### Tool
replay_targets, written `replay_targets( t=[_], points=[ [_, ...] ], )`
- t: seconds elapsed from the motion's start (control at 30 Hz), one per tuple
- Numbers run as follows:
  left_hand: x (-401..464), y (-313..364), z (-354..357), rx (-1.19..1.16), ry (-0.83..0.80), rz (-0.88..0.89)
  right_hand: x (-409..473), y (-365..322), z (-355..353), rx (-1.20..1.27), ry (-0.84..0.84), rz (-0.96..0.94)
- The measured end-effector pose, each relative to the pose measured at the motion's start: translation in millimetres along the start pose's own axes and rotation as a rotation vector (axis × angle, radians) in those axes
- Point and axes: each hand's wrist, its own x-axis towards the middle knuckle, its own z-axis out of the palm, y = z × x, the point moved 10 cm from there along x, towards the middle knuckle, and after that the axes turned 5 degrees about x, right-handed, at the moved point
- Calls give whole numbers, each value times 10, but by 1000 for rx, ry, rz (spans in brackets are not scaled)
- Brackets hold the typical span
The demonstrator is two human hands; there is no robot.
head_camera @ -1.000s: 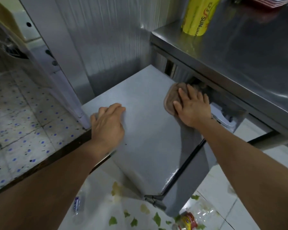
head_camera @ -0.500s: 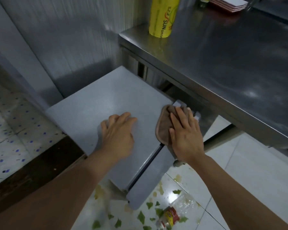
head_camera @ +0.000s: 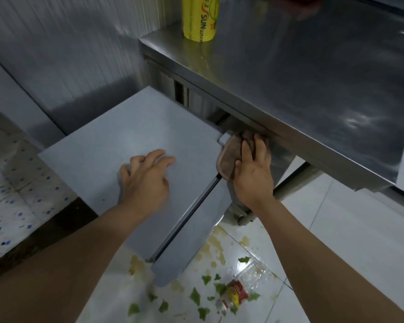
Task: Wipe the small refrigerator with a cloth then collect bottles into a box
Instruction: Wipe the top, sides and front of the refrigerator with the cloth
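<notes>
The small grey refrigerator stands below me, its flat top facing up and its door edge toward the floor. My left hand rests on the top near the front, fingers loosely spread. At the top's right front corner my right hand grips a brown cloth, partly tucked under the steel counter's edge. A crushed clear plastic bottle with a red and yellow label lies on the floor in front of the fridge.
A stainless steel counter overhangs the fridge on the right, with a yellow cylinder standing on it. A metal wall panel rises behind. The white tiled floor carries green leaf scraps and yellowish spills. Speckled tiles lie at the left.
My right hand moved the cloth along the fridge top's right edge toward the corner under the counter, and its fingers have curled round the cloth. My left hand stayed on the top.
</notes>
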Motion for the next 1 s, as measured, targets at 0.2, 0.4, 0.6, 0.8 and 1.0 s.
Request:
replay_targets(
  t=[0.2,0.4,0.6,0.8,1.0],
  points=[
    [-70,-69,-78,-41,-72,96,-254,-209,123,-175,-61,-73],
    [-320,-376,-304,-15,-24,66,-1093,-723,241,-64,-157,-261],
    [-426,-686,-457,-69,-4,25,-646,-557,249,-172,-195,-239],
    [-353,-815,-492,-133,-97,64,-501,-606,320,-250,-196,-105],
    [-251,-1074,-519,-215,-167,222,-1395,-1267,431,-182,-190,-177]
  ],
)
